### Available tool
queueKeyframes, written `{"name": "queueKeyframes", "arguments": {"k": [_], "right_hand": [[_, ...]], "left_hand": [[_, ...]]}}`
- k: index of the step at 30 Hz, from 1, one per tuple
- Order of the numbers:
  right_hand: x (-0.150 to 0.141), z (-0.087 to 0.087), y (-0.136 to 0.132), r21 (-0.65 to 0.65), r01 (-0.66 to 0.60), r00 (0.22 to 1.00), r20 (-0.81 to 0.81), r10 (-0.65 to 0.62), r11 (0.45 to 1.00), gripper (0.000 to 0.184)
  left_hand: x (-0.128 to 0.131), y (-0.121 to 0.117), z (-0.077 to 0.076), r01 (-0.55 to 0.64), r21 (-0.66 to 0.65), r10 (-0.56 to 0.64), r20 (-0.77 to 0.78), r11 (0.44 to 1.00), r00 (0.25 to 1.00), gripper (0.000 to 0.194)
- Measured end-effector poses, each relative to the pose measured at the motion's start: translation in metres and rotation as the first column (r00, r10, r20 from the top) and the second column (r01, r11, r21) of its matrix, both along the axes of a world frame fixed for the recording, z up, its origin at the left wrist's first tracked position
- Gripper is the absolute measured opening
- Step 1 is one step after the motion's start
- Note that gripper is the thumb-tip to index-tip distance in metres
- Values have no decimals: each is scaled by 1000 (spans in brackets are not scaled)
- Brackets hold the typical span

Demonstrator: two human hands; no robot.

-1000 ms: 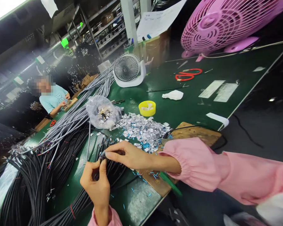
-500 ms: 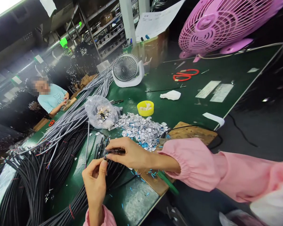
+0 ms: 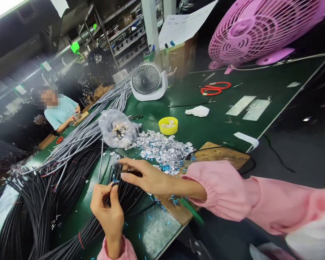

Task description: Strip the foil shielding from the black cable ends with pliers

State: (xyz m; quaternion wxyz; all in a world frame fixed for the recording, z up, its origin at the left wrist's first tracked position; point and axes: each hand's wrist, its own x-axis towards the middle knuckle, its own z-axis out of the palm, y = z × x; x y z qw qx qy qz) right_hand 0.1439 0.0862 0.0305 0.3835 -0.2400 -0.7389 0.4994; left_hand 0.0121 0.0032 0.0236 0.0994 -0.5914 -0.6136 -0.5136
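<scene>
My left hand (image 3: 108, 209) is closed in a pinch on the end of a black cable (image 3: 116, 187) that rises from the black cable bundle (image 3: 43, 213). My right hand (image 3: 146, 175) reaches across from the right in a pink sleeve. Its thumb and fingers are pinched on a thin dark piece, apparently that cable's end, just above my left hand. Both hands hover over the green table (image 3: 206, 122) near its front edge.
A heap of foil scraps (image 3: 165, 148), a clear bag of small parts (image 3: 119, 130), a yellow cup (image 3: 168, 125), grey cables (image 3: 97, 119), a small white fan (image 3: 148, 81), red scissors (image 3: 215, 87), a pink fan (image 3: 260, 25) and a wooden board (image 3: 222, 153) lie around. A person in a light blue shirt (image 3: 61, 112) works at the far left.
My hands have drawn slightly apart: the left dropped a little, the right moved up and left with its pinch. The camera shifted slightly.
</scene>
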Motion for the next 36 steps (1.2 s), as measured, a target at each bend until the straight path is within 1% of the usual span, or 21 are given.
{"name": "queueKeyframes", "arguments": {"k": [2,4,7,12,16,30,36], "right_hand": [[0,-1,0,98,-7,1000,-5,8,995,28],[0,-3,0,183,-12,1000,-15,15,983,26],[0,-6,2,235,-33,999,-3,34,971,26],[-1,-7,3,214,-40,999,13,38,976,33],[-1,-8,3,189,-33,999,20,29,981,36],[0,-8,3,182,-37,999,27,33,983,36],[0,-7,4,193,-28,999,32,22,981,33]], "left_hand": [[1,-1,1,-25,19,26,-43,999,999,17],[2,-1,1,-24,26,26,-79,999,997,17],[3,-1,0,-13,20,16,-112,1000,994,17],[2,-1,-3,-20,49,27,-144,999,989,18],[1,-2,-7,-26,19,28,-87,999,996,19],[-1,-3,-13,-15,3,16,-47,1000,999,18],[-1,-3,-15,-25,0,25,-40,1000,999,19]]}}
